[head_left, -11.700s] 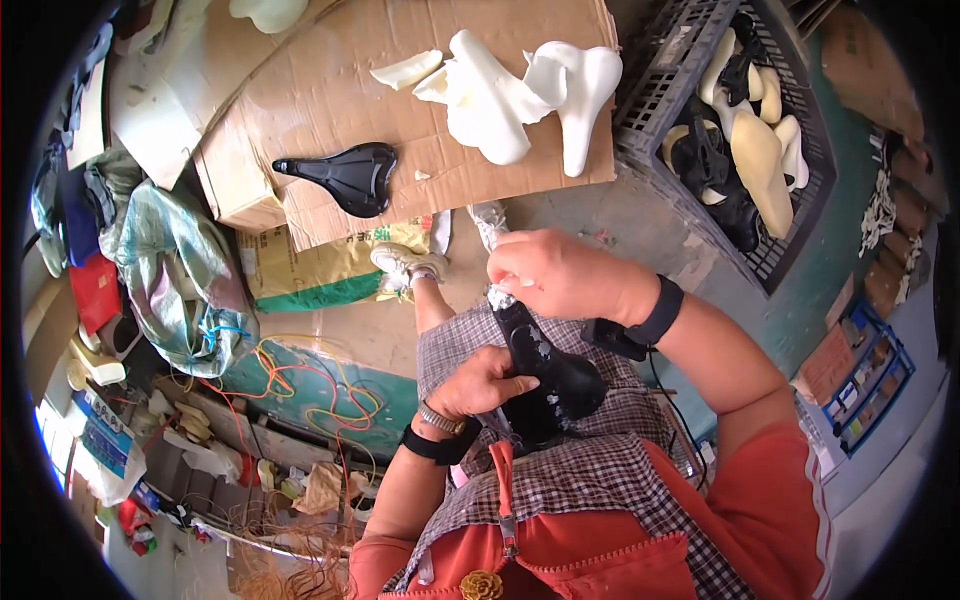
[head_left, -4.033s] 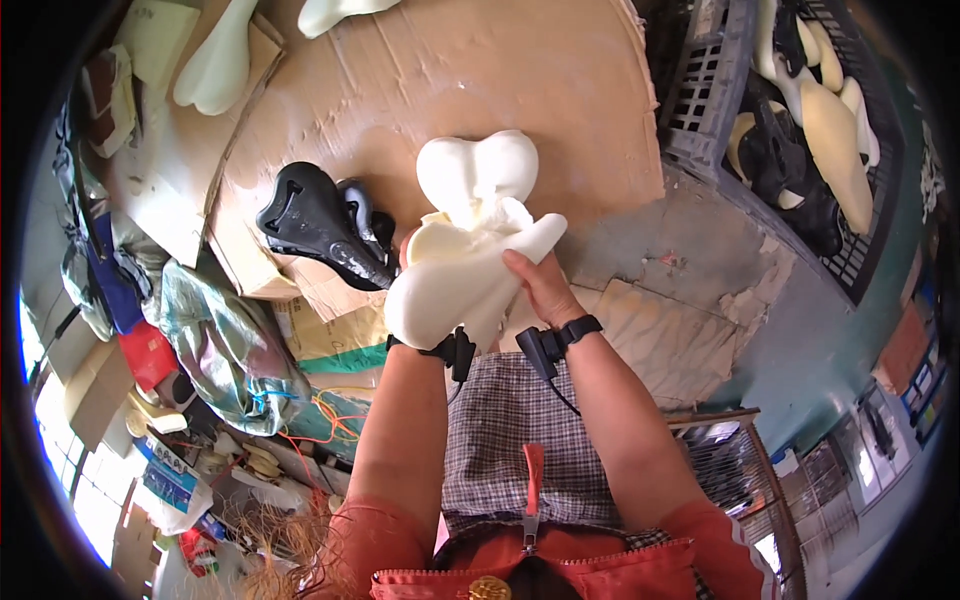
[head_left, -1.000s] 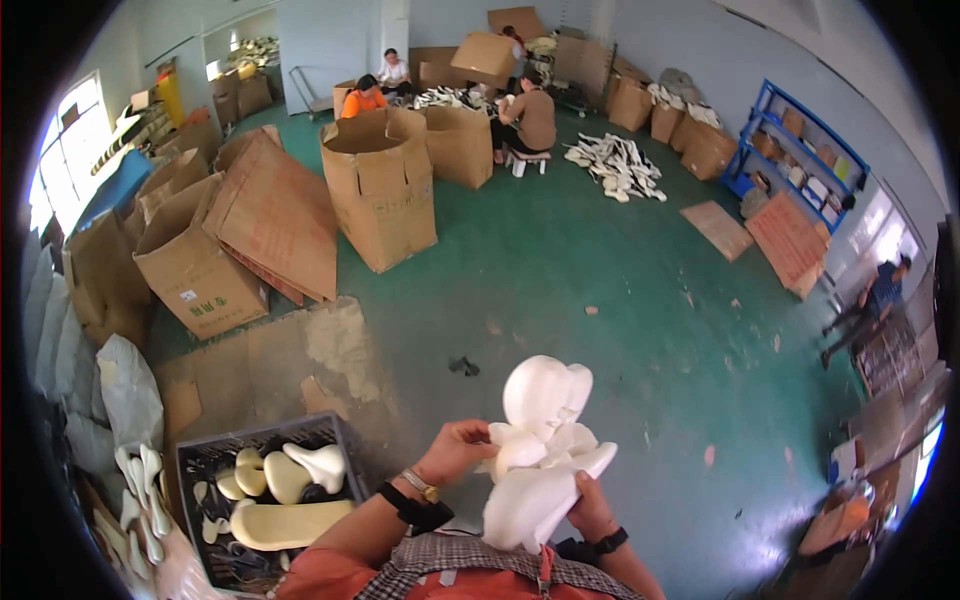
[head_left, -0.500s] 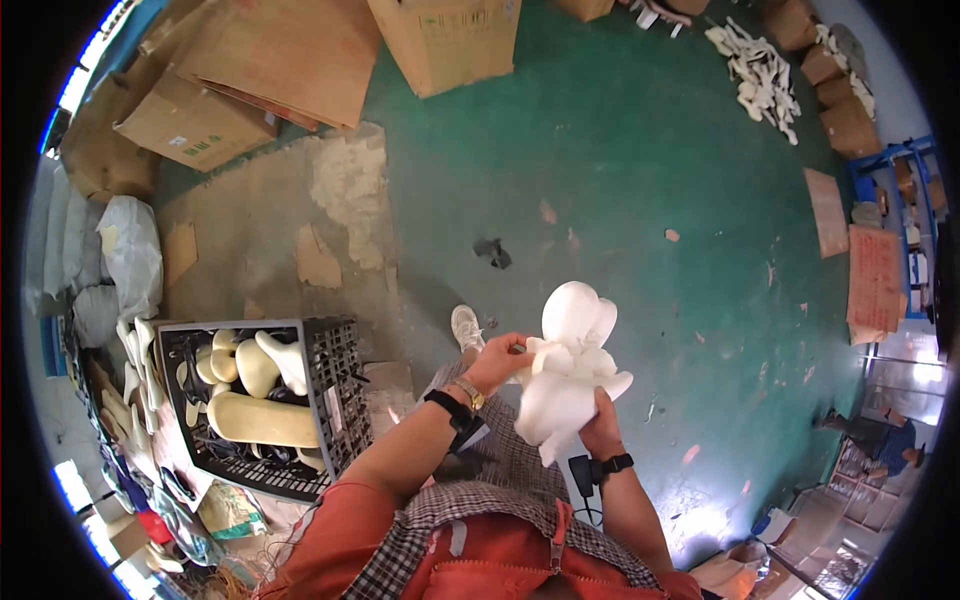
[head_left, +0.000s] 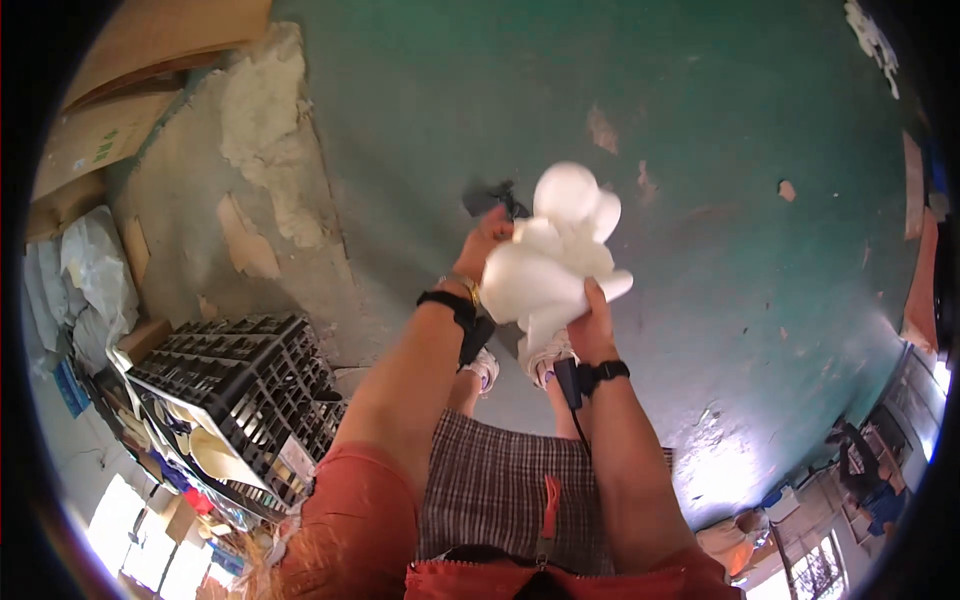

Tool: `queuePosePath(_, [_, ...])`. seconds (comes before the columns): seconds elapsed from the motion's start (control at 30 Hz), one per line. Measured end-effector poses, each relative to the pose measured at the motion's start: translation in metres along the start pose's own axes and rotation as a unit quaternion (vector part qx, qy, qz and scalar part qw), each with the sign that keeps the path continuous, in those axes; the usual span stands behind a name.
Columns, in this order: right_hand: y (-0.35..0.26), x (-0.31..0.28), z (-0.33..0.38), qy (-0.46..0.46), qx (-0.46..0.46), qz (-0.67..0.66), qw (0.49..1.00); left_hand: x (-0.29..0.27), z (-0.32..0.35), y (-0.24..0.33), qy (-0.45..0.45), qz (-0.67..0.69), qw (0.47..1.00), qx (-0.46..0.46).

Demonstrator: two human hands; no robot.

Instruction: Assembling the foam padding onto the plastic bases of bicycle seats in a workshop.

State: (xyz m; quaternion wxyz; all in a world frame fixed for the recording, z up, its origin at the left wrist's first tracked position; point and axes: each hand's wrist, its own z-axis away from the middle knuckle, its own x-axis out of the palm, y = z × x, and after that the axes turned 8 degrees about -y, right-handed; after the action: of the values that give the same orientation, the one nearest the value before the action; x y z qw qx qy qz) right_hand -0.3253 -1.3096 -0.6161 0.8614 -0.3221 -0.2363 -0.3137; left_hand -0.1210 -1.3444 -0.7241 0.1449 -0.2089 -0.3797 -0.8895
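Note:
In front of me, over the floor, my two hands hold a smooth white moulded piece (head_left: 530, 280) with several rounded lobes and a stubby projection at its right. Its round upper lobe (head_left: 566, 192) points away from me. At the piece's left edge is my left hand (head_left: 487, 242), fingers curled in against it, fingertips partly hidden. My right hand (head_left: 594, 325) grips the lower right side, thumb lying on top. I cannot tell whether this is one piece or a few held together. Both wrists carry black bands with small dark devices.
A black plastic crate (head_left: 240, 380) with cream-coloured moulded parts stands at my left. Beyond it are plastic-wrapped bundles (head_left: 100, 265) and cardboard boxes (head_left: 120, 140). A dark scrap (head_left: 490, 198) lies on the green floor behind my left hand. Another person (head_left: 870, 490) is at the far right.
My view has tipped downward, bringing both my shoes into sight. In the picture, the white piece and both hands appear higher; both hands still hold it.

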Motion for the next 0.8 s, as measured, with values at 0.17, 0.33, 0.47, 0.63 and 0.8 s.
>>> queuePosePath(0.17, [0.028, -0.028, -0.077, 0.017, -0.048, 0.044, 0.998, -0.041, -0.082, -0.033, 0.058, 0.155, 0.985, -0.041])
queuePosePath(0.33, [0.046, -0.054, -0.099, 0.062, -0.041, 0.065, 0.995, -0.036, -0.091, -0.033, 0.07, -0.343, 0.936, 0.023])
queuePosePath(0.47, [0.056, -0.062, -0.104, 0.071, -0.041, 0.039, 0.996, -0.024, -0.079, -0.016, 0.103, -0.308, 0.943, -0.07])
queuePosePath(0.63, [0.061, -0.047, -0.099, 0.039, -0.016, 0.016, 0.999, -0.056, -0.063, -0.015, 0.093, -0.344, 0.927, -0.114])
queuePosePath(0.8, [0.013, -0.061, -0.049, 0.016, 0.011, -0.022, 1.0, 0.028, -0.027, 0.019, 0.078, -0.171, 0.977, -0.105])
